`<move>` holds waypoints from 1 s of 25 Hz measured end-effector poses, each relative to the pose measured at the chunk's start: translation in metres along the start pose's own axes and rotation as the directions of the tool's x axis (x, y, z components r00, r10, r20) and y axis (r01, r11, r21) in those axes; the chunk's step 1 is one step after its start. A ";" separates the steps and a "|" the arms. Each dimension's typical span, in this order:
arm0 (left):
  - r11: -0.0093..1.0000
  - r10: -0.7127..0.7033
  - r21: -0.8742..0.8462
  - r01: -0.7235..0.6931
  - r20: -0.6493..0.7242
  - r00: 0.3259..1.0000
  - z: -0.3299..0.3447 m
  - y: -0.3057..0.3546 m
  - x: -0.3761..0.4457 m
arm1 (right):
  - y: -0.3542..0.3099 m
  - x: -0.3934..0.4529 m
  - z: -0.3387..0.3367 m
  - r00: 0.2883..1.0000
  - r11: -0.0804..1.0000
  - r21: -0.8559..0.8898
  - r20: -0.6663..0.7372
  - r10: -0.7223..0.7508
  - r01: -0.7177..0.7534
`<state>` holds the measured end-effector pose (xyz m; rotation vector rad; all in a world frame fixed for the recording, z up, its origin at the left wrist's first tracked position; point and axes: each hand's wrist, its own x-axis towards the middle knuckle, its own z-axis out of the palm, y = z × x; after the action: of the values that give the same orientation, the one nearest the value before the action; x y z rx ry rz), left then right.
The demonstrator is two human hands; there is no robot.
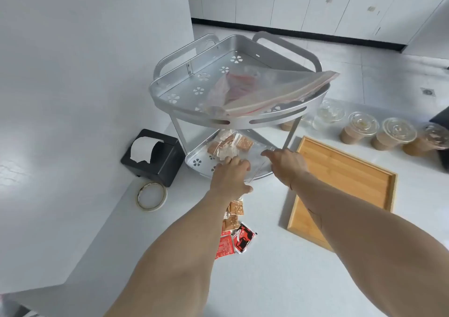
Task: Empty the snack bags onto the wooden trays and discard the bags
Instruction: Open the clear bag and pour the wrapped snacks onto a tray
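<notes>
A clear snack bag [232, 144] of wrapped square biscuits lies on the lower shelf of a two-tier metal corner rack [218, 121]. My left hand [229, 174] reaches under the top shelf and grips the bag's near edge with curled fingers. My right hand [286, 163] holds the bag's right edge beside the rack's leg. Empty clear zip bags [262, 90] with red strips lie on the top shelf. An empty wooden tray [345, 183] sits on the counter to the right. Loose biscuits [235, 212] and red packets [239, 242] lie on the counter under my left forearm.
A black tissue box [158, 158] and a roll of tape [151, 196] stand left of the rack, close to the white wall. Several lidded plastic cups [393, 136] of brown drink line the counter's far edge on the right.
</notes>
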<state>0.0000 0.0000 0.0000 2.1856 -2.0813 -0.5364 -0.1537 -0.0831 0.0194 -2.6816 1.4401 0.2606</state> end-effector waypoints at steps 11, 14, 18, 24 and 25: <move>0.983 0.001 -0.179 -0.039 -0.206 0.978 0.000 -0.011 -0.003 | 0.005 0.016 0.013 0.989 0.996 0.062 -0.132 0.065 -0.057; 0.984 -0.028 -0.178 -0.018 -0.254 0.967 -0.010 -0.015 -0.012 | 0.000 0.006 0.008 0.976 0.975 0.201 -0.174 0.130 -0.094; 0.985 -0.052 -0.172 0.000 -0.301 0.952 -0.032 -0.012 -0.031 | -0.005 -0.015 -0.008 0.954 0.958 0.269 -0.248 0.166 -0.097; 0.983 -0.083 -0.182 0.014 -0.376 0.923 -0.062 0.006 -0.066 | -0.005 -0.056 -0.031 0.929 0.861 0.488 -0.232 0.287 -0.144; 0.977 -0.102 -0.212 0.017 -0.395 0.913 -0.066 0.011 -0.070 | -0.004 -0.064 -0.037 0.923 0.822 0.548 -0.216 0.319 -0.156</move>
<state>0.0079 0.0556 0.0791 2.0360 -1.6718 -0.2565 -0.1810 -0.0340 0.0675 -2.1514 1.6352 -0.4874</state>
